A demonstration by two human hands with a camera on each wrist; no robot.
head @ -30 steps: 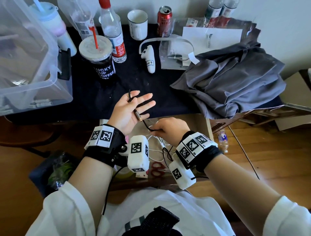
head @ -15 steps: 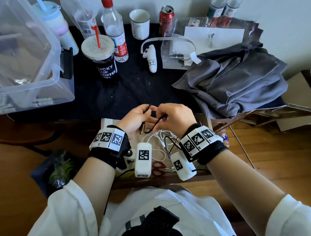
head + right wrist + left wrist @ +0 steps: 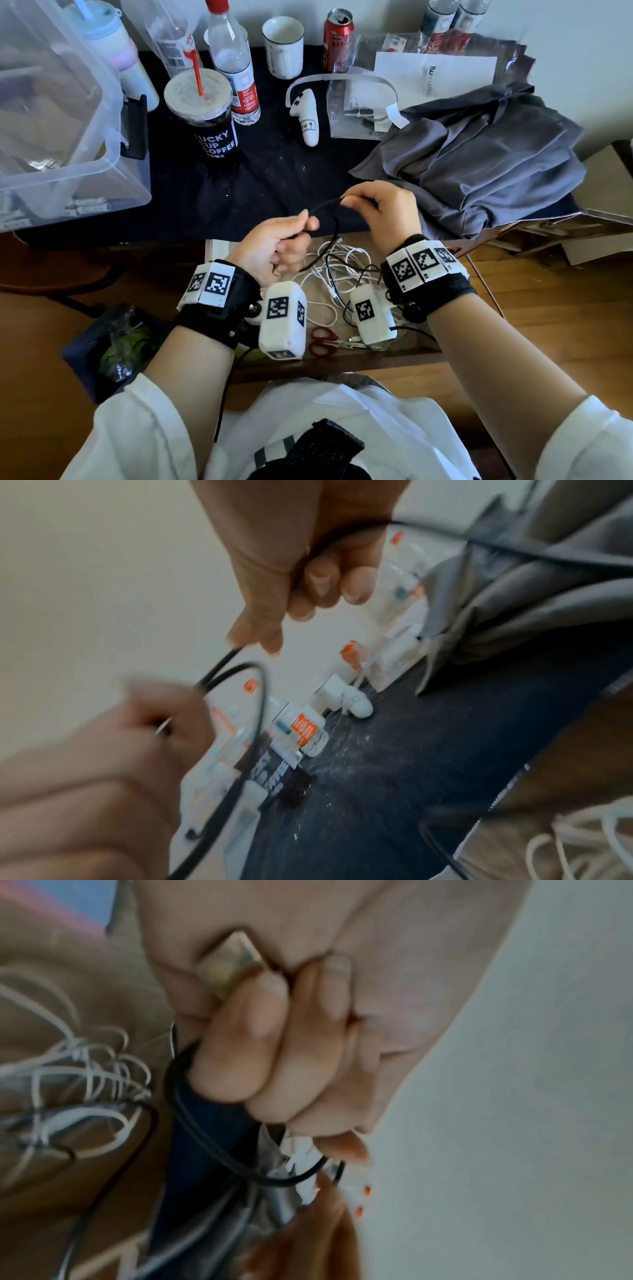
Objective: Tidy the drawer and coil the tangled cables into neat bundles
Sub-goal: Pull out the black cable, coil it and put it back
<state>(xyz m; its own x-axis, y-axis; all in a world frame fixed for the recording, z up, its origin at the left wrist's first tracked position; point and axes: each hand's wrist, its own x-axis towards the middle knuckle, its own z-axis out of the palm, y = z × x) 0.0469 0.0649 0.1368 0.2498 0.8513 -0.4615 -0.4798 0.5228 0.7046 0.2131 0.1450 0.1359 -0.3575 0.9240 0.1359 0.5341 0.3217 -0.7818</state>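
Note:
A thin black cable arcs between my two hands above the open drawer. My left hand grips it in curled fingers; in the left wrist view those fingers also close round the cable's metal plug. My right hand pinches the cable higher up and to the right, as the right wrist view shows at the thumb and fingers. The rest of the black cable trails down into a tangle of white cables in the drawer.
Red scissors lie at the drawer's front. On the black table stand a clear plastic bin, a coffee cup, bottles, a mug, a can and a white controller. Grey cloth is heaped at right.
My left hand, open palm-up a second ago, has curled round the black cable. My right hand rose from the drawer, met the left, then drew a loop up and right.

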